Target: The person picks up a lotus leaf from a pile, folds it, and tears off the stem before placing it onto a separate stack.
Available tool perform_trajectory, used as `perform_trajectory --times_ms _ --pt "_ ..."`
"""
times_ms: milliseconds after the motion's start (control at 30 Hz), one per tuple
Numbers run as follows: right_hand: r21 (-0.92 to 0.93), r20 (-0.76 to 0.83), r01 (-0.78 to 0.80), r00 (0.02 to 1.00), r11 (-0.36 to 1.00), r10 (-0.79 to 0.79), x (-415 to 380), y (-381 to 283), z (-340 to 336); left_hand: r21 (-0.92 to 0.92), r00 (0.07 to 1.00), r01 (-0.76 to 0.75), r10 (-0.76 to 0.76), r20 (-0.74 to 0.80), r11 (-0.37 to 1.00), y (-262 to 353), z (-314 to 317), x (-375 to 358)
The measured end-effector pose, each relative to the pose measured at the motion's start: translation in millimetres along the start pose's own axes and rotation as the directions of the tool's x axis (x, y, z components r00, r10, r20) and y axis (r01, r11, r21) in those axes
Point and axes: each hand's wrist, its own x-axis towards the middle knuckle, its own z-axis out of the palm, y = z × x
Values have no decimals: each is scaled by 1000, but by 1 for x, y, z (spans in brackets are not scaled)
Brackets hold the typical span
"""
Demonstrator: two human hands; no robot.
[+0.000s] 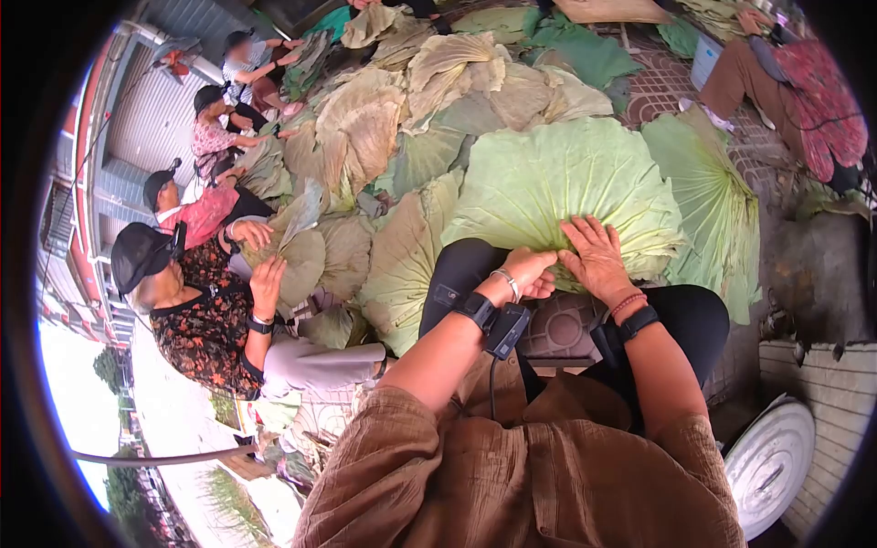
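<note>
Leaf: spread just ahead, long axis crosswise
Left hand: curled at near edge — hold can't be told
Right hand: laid flat, wide — on leaf

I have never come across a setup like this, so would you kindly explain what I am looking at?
There is no machine here, only the two bare hands of a person. The single picture comes from a camera worn on that person's head, looking forward and down; straight things look curved towards its edges. In front of the person is a large pale green leaf. The right hand lies on it with fingers spread, while the left hand, fingers curled, is at its near edge; how firmly it grips is hard to tell. Beyond, a heap of leaves, some green and some brownish, covers part of the paved ground. The person in a flowered top is someone else nearby.
</note>
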Motion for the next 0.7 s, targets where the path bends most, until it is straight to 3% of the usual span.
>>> perform_trajectory --times_ms 100,167,300,367,433,500,533,567,600,633,667,700 --pt "-16 2 -3 1000 1000 3 4 1 4 -125 963 -93 121 241 988 20 -21 -39" --pt "-30 0 4 1000 1000 -4 4 2 6 -229 945 -205 254 205 952 33 -52 -68" --pt "-1 -28 32 999 999 -32 4 2 7 -477 890 -456 381 -250 752 6 -146 -75" --pt "9 -29 6 1000 1000 -6 7 3 8 -500 818 -487 173 -549 716 -29 -185 -65" --pt "-5 -22 15 1000 1000 -16 7 7 11 -546 809 -346 -51 -585 763 -83 -228 -36" --pt "-8 -33 10 999 1000 -10 7 6 11 -351 849 -282 61 -525 893 -144 -237 -13" --pt "-45 -18 19 1000 999 -20 6 0 5 -257 742 -156 -59 -668 954 -145 -220 -7" --pt "-57 -7 33 999 998 -33 6 0 5 -277 743 -162 -68 -666 947 -151 -204 -4" --pt "-38 -19 32 999 999 -32 6 1 7 149 566 -31 140 -812 988 -157 -189 -1" --pt "-18 -32 31 999 999 -31 6 3 8 507 406 191 402 -821 841 -159 -179 -2" --pt "-34 -32 46 998 998 -47 6 5 9 510 506 132 385 -772 850 -159 -176 -4" --pt "-45 -26 59 998 997 -60 5 5 9 496 502 125 377 -779 859 -164 -172 -2"
